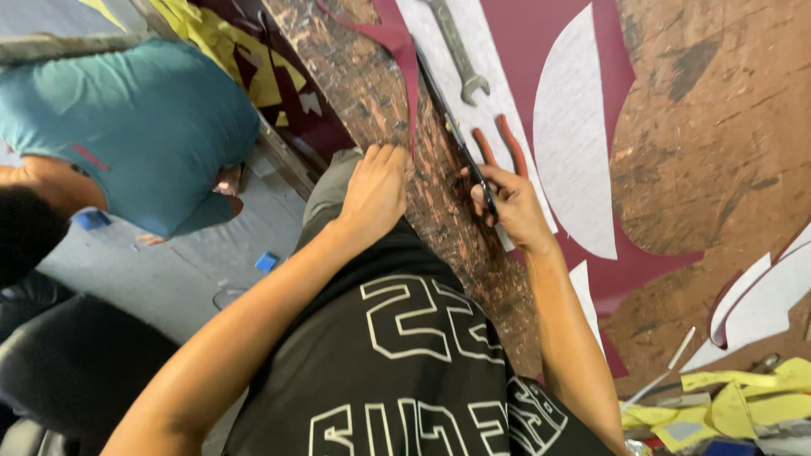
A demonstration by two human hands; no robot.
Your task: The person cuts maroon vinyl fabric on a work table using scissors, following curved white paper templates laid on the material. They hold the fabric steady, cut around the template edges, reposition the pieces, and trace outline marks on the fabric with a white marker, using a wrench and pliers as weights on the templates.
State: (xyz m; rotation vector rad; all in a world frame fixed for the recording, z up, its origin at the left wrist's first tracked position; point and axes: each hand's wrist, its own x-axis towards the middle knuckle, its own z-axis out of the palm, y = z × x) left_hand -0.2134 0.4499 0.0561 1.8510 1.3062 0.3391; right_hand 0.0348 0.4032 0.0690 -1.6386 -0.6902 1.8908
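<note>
Left hand (374,190) flat on bench (718,143) edge, gripping nothing; right hand (511,207) beside it, grip closed on red-handled scissors (473,160) cutting maroon sheet (591,51).

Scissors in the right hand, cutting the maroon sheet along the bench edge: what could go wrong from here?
1. The left hand rests on the bench edge close to the scissors; a slip could nick its fingers.
2. The wrench lies on the white pattern piece just ahead of the blades and may block the cut.
3. The trimmed maroon strip hangs loose by the cut line and could snag.
</note>
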